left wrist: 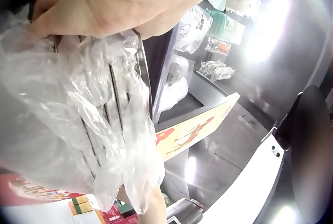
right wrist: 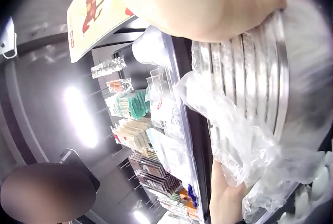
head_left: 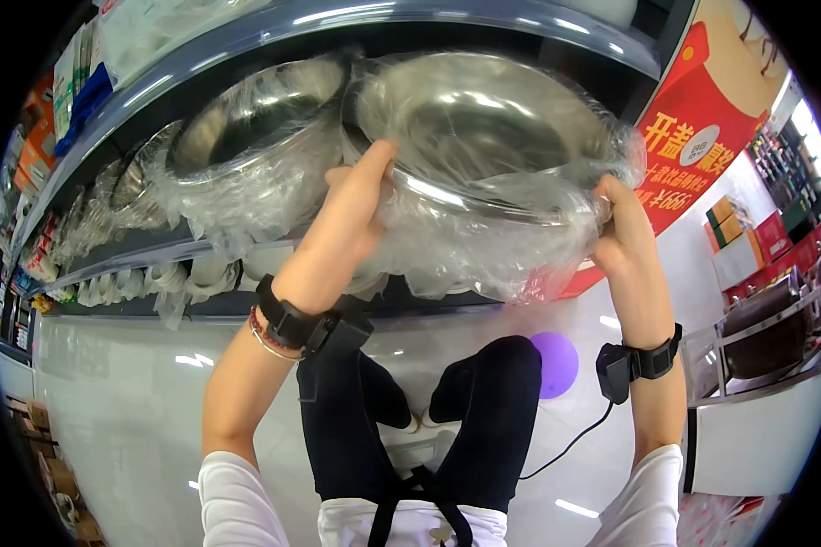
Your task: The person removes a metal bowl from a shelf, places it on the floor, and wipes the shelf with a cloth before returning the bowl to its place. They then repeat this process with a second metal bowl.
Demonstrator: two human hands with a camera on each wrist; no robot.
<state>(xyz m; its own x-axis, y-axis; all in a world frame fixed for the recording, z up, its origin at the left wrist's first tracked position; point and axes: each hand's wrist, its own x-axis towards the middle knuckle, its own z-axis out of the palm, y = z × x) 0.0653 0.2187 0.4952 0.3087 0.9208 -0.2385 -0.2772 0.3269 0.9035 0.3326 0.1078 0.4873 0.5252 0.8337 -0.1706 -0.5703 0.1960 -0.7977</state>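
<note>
A stack of shiny steel basins (head_left: pixel 483 137) in clear plastic wrap sits tilted at the shelf front in the head view. My left hand (head_left: pixel 356 205) grips its left side, thumb up along the rim. On the opposite side my right hand (head_left: pixel 628 228) holds the rim, thumb on top. Several nested rims (right wrist: pixel 250 78) show edge-on through the plastic in the right wrist view. Loose wrap (left wrist: pixel 73 115) hangs below the left hand in the left wrist view. The fingers under the stack are hidden in the head view.
Another wrapped basin stack (head_left: pixel 246 118) stands just left on the same shelf. An upper shelf edge (head_left: pixel 410 16) curves close above. A red sign (head_left: pixel 689 118) borders the right side. On the floor lies a purple balloon (head_left: pixel 554 365), beside the person's knee in view.
</note>
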